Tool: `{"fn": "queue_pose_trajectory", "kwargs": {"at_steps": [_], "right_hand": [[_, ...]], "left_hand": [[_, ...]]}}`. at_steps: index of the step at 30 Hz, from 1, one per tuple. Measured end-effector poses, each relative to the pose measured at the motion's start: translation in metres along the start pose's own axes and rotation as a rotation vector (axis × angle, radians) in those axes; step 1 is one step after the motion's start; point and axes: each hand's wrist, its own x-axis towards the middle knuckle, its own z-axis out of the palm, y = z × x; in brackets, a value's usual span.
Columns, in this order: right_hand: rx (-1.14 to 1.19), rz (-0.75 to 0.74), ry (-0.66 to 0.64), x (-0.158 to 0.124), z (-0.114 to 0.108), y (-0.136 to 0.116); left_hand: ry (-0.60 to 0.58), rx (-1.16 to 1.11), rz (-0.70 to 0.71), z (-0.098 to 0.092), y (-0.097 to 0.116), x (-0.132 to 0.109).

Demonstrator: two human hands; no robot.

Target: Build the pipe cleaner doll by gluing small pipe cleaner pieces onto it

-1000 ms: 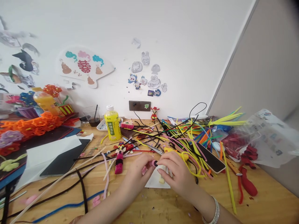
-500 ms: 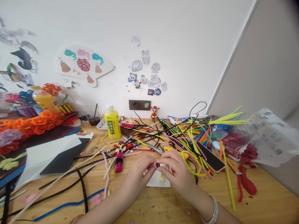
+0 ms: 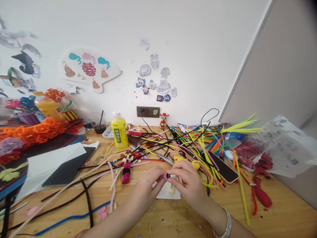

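Note:
A small pink and black piece, fuzzy-looking like pipe cleaner, sits between the fingertips of both hands. My left hand pinches it from the left. From the right, the thumb and fingers of my right hand close on its dark end. Below them on the table lie a white sheet of paper and a pale yellow stick. Just behind the right hand rests a yellow tool, probably a glue gun, beside scissors. Left of the hands lies a magenta pipe-cleaner doll.
A yellow drink bottle stands toward the wall, near a cup of dark drink. Many coloured pipe cleaners cover the right side around a phone. A black tablet lies left; a red balloon lies right.
Both hands stay almost in place. The pink and black piece has shifted and turned very slightly between the fingertips.

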Motion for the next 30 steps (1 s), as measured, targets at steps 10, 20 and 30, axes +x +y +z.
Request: {"fn": "queue_pose_trajectory", "kwargs": {"at_steps": [10,20,30], "right_hand": [[0.031,0.033,-0.033,0.000,-0.001,0.002],[0.024,0.153,0.079,0.005,-0.008,0.012],[-0.026,0.241,0.126,0.003,0.000,0.036]], "left_hand": [[-0.072,-0.027,0.014,-0.003,0.000,-0.001],[0.064,-0.553,-0.435,-0.006,-0.036,0.017],[-0.014,-0.164,-0.382,-0.020,-0.054,0.018]]}}
